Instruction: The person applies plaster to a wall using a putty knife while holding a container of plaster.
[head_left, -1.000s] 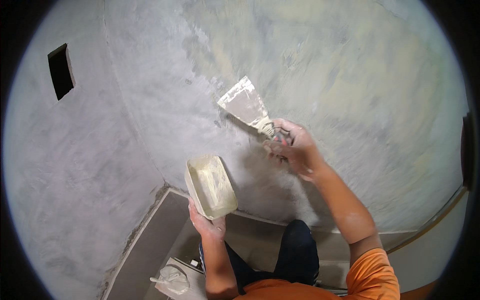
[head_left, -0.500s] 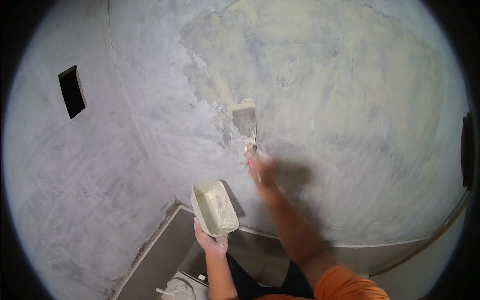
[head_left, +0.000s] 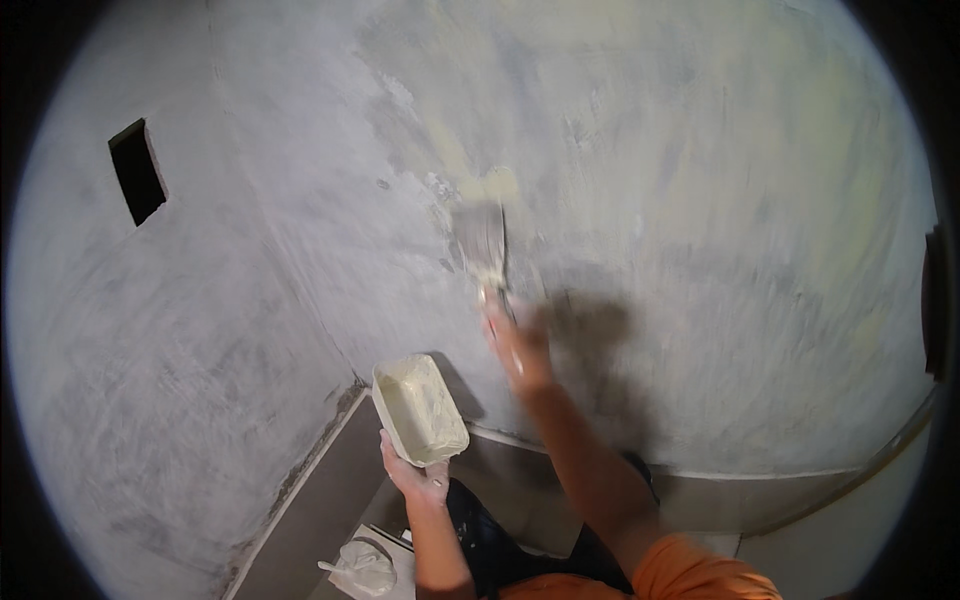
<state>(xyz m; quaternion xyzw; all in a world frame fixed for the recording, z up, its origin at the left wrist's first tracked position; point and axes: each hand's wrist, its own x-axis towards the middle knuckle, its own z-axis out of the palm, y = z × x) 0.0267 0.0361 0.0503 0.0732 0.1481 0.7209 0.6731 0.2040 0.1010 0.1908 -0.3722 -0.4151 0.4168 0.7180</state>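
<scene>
My right hand (head_left: 517, 338) grips the handle of a wide putty knife (head_left: 483, 240), its broad blade pointing up against the wall. Just above the blade edge sits a fresh pale-yellow smear of filler (head_left: 490, 184). Lower and to the left, my left hand (head_left: 415, 472) holds a cream-coloured rectangular tub (head_left: 420, 410) from below, fingers round its near end. The tub is tilted toward me, and its inner walls are coated with the same pale filler. Part of the left hand's fingers is hidden behind the tub.
The grey wall (head_left: 700, 300) carries patchy pale-yellow filler and meets a left wall with a dark rectangular opening (head_left: 138, 172). Dark grey tiles (head_left: 310, 490) run along the bottom. A white plastic bag (head_left: 362, 570) lies at lower left. A dark object (head_left: 935, 300) juts in at the right.
The putty knife has shifted slightly, and a pale-yellow smear now shows on the wall above its blade. The tub and left hand appear a little higher and further left, as the whole view has shifted.
</scene>
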